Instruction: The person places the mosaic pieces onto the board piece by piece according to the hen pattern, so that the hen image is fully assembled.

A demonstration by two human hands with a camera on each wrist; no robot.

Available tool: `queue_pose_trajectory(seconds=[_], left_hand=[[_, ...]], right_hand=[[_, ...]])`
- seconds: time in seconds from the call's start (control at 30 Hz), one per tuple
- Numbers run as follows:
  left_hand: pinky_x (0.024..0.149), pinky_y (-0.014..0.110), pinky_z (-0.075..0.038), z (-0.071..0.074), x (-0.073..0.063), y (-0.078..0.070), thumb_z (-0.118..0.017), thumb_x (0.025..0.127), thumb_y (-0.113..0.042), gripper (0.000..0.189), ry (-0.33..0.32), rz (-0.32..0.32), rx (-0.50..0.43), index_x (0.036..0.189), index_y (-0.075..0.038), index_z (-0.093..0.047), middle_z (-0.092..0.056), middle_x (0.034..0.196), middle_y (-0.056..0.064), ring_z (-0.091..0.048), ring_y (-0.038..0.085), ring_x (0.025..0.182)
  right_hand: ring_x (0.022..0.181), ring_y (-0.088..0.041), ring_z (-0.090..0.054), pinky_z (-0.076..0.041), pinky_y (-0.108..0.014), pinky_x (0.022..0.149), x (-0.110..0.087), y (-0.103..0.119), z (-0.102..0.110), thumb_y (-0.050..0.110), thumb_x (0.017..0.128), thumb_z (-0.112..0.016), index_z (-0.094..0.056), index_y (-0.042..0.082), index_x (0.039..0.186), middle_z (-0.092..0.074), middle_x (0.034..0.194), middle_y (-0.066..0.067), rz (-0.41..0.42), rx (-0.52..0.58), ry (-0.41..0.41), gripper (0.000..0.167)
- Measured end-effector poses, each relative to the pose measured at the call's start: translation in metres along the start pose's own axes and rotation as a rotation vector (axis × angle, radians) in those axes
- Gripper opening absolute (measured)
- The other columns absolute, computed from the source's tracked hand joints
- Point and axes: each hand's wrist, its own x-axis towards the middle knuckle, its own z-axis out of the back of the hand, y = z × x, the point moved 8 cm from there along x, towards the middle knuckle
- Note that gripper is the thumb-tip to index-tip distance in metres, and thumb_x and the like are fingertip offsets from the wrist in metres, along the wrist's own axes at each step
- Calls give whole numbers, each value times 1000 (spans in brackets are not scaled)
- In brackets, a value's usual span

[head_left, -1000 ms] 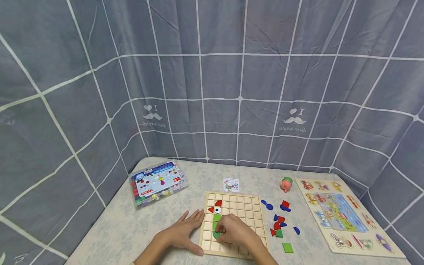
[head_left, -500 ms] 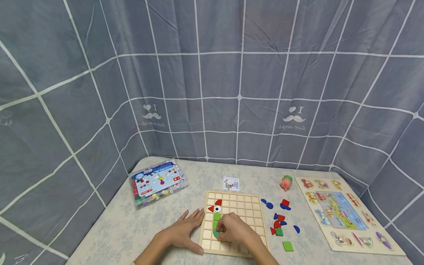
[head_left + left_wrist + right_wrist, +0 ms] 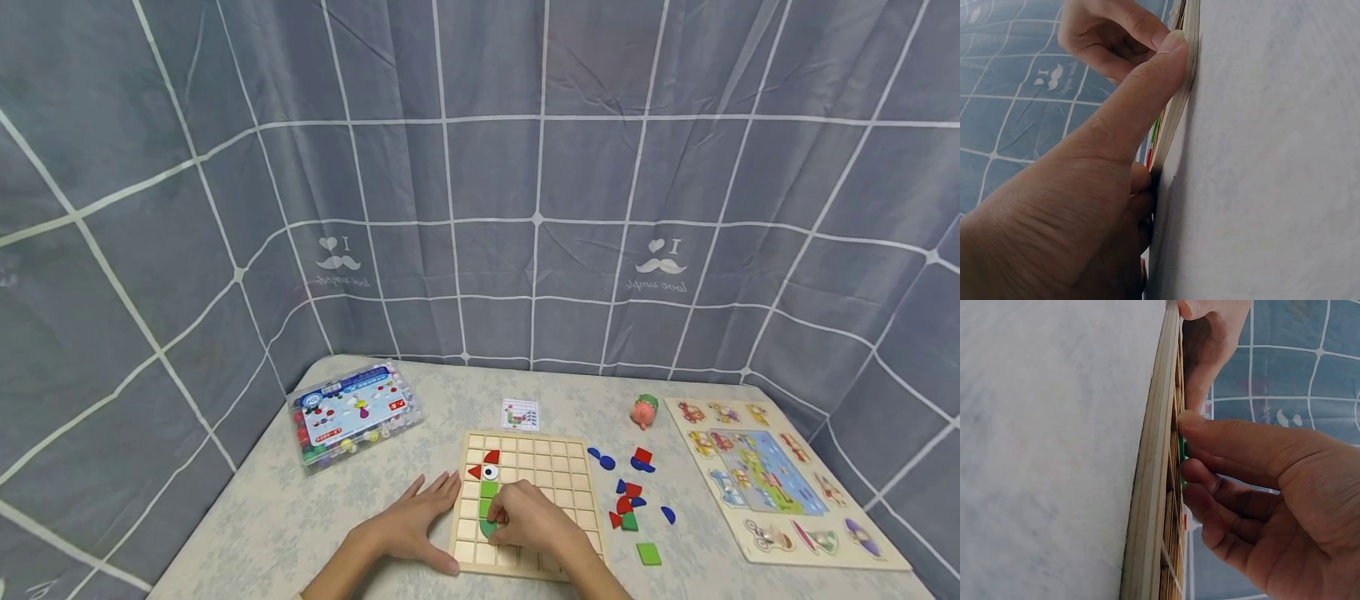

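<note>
A wooden grid board (image 3: 555,460) lies flat on the table. In its left columns sit a red quarter-circle (image 3: 491,457), a red triangle (image 3: 475,472), a round eye tile (image 3: 490,472) and light green squares (image 3: 489,490). Below them, a darker green round-edged piece (image 3: 487,529) shows in part beside my right hand (image 3: 534,521). That hand's thumb and curled fingers pinch this piece down at the board; in the right wrist view the fingertips (image 3: 1192,420) hide most of it. My left hand (image 3: 414,521) lies spread, touching the board's left edge with thumb and fingers.
Loose blue, red and green pieces (image 3: 628,522) lie right of the board. Behind it is a small pattern card (image 3: 520,414). A clear box of beads (image 3: 356,412) stands back left. At right are a pink and green figurine (image 3: 643,411) and a picture puzzle board (image 3: 832,550).
The head view has shifted slightly, so everything sits a little further left. Both hands keep their places at the board, and no piece has visibly moved.
</note>
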Motion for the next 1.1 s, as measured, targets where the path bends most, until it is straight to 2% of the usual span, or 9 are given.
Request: queue_pose_trajectory(seconds=[0.23, 0.43, 0.7, 0.9, 1.1], left_hand=[[121, 59, -4, -1, 2, 4, -75, 73, -62, 115, -3, 9, -5, 155, -3, -19, -15, 164, 10, -12, 31, 152], [121, 59, -4, -2, 3, 6, -75, 72, -61, 116, -4, 5, -5, 155, -3, -19, -15, 164, 10, -12, 31, 152], [121, 59, -3, -2, 2, 6, -76, 72, -60, 116, 5, 4, -21, 155, -4, -19, -14, 164, 10, -11, 31, 152], [121, 59, -3, -3, 2, 7, -76, 71, -60, 116, 4, 3, -28, 155, -4, -18, -14, 164, 10, -11, 31, 153], [121, 59, -3, -3, 2, 7, -76, 71, -61, 116, 4, 5, -27, 155, -5, -18, -14, 164, 9, -11, 31, 153]], right_hand=[[61, 4, -51, -47, -14, 57, -2, -4, 4, 15, 73, -84, -76, 11, 81, -65, 71, 12, -22, 59, -9, 12], [60, 3, -51, -47, -15, 56, -11, -13, 13, 13, 73, -82, -75, 9, 86, -66, 73, 11, -42, 111, -17, 16], [65, -3, -49, -44, -20, 56, -34, -43, 32, 14, 74, -82, -74, 10, 90, -62, 75, 10, -113, 152, -25, 18], [58, -2, -49, -43, -20, 50, -51, -65, 45, 14, 75, -82, -75, 9, 92, -62, 72, 7, -93, 171, -39, 19], [61, -1, -49, -44, -20, 52, -69, -82, 57, 14, 75, -81, -74, 9, 94, -66, 81, 1, -86, 203, -50, 21]])
